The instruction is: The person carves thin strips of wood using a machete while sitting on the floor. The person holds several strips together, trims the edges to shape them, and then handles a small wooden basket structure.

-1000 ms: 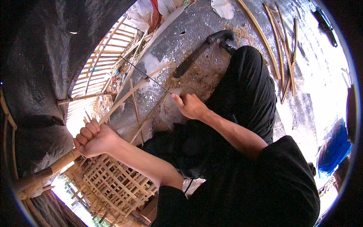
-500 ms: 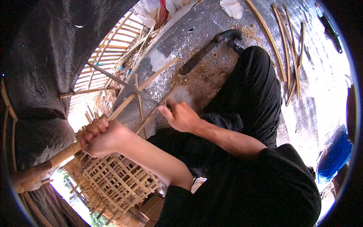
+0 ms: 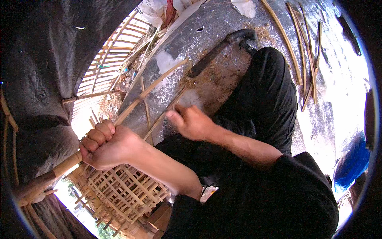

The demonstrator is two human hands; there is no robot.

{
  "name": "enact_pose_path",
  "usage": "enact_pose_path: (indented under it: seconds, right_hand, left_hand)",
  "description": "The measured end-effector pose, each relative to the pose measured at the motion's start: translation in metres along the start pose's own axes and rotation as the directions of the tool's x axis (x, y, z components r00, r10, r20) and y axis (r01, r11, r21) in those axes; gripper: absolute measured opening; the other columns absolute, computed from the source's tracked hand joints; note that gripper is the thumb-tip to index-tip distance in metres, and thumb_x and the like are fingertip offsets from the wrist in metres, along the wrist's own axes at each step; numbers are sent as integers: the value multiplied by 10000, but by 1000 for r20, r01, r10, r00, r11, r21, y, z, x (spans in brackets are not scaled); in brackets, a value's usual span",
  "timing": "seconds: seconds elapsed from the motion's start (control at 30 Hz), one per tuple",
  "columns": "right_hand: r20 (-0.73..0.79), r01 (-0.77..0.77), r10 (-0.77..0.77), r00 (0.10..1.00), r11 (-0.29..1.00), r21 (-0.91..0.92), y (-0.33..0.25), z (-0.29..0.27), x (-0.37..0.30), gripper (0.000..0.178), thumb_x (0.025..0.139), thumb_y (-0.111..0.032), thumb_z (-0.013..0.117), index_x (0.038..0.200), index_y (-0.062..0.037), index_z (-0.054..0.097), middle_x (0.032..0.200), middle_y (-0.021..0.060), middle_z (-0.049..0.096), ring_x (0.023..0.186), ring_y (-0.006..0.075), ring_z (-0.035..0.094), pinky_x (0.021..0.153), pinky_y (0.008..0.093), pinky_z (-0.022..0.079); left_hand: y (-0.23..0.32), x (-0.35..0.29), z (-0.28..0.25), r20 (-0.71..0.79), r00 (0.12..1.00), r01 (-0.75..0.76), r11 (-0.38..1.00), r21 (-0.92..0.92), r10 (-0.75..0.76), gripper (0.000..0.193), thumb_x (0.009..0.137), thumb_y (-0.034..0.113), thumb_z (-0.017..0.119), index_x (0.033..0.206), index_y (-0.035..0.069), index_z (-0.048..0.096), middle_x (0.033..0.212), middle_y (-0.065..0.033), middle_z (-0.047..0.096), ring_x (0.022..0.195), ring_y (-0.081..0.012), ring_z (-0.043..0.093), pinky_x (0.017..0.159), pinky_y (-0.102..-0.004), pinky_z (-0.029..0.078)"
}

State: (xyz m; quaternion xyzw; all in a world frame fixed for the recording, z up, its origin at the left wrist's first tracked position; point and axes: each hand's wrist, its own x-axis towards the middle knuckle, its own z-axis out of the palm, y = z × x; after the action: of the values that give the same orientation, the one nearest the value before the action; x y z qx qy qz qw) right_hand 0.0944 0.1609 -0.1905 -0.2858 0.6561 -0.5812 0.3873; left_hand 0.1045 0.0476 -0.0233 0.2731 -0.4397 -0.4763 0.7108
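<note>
A worn, silvery-grey sheet (image 3: 175, 46) covers the ground, scuffed with white patches and catching hard glare at the right. Dark sheeting (image 3: 43, 51) hangs along the left, next to a slatted bamboo screen (image 3: 103, 59) with bright light coming through; pale sacking (image 3: 153, 14) is bunched at the top, and crumpled blue plastic (image 3: 350, 165) shows at the far right. Around the seated person lie a dark, hook-ended tool (image 3: 211, 59), its bent end near the black-clad knee (image 3: 268, 67), brown shavings (image 3: 262, 34) beside it, and a loose group of long bamboo strips (image 3: 283, 36) farther right. A woven bamboo lattice (image 3: 125, 191) sits below the left forearm, which partly covers it, and a thick pole (image 3: 65, 164) runs from the fist toward the lower left. The left hand (image 3: 101, 143) is clenched round a bamboo strip (image 3: 163, 79), pale tan, long and slim, slanting up and away over the sheet, its far end near the tool but apart from it. The right hand (image 3: 193, 123) (slightly blurred) has curled fingers and thumb extended, just beside a thinner stick (image 3: 157, 123); whether it grasps anything I cannot tell.
</note>
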Motion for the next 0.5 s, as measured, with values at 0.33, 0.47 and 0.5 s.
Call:
enact_pose_path:
  seconds: [0.33,0.47,0.5]
  right_hand:
    - [-119,-81,67,991,990,-116,44,8,17,553,1003,-466,442,933,51,626,782,303,621,813,504,616,743,506,495]
    - [19,-152,156,988,978,-143,24,-2,12,763,960,-611,398,954,110,646,937,395,615,967,480,629,896,540,477]
    - [-21,-155,154,988,986,-62,32,-8,13,775,953,-624,405,983,110,649,988,386,618,1012,458,627,923,533,471]
  left_hand:
    - [-8,24,-32,71,996,62,997,-54,-58,390,961,235,319,605,207,160,547,44,78,460,-106,81,477,-288,162]
    - [-3,18,-22,124,990,81,994,-75,-71,402,963,241,319,598,210,153,544,46,70,463,-108,71,479,-294,158]
    - [0,26,-35,115,992,63,995,-74,-54,402,963,241,319,598,210,153,544,46,70,463,-108,71,479,-294,158]
